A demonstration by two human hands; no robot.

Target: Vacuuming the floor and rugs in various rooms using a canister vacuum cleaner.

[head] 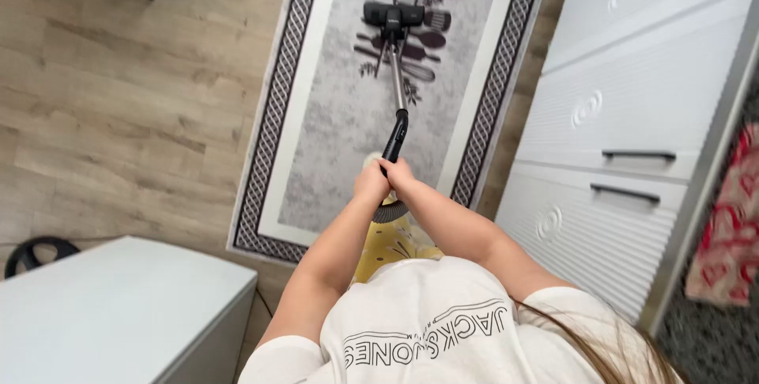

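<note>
Vacuum cleaner (pixel 395 76) is mid-stroke, both the left hand (pixel 370 182) and right hand (pixel 398 172) wrapped tight on its handle, its head resting far ahead of them on the grey rug (pixel 332 123), whose cleaned share cannot be judged.

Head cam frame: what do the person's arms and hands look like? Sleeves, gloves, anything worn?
Both arms are bare from the short sleeves down. The left hand and right hand are ungloved; no rings, watch or bracelets show. The sleeves belong to a white T-shirt with outlined dark lettering across the chest. Loose long hair hangs beside the right arm.
</note>
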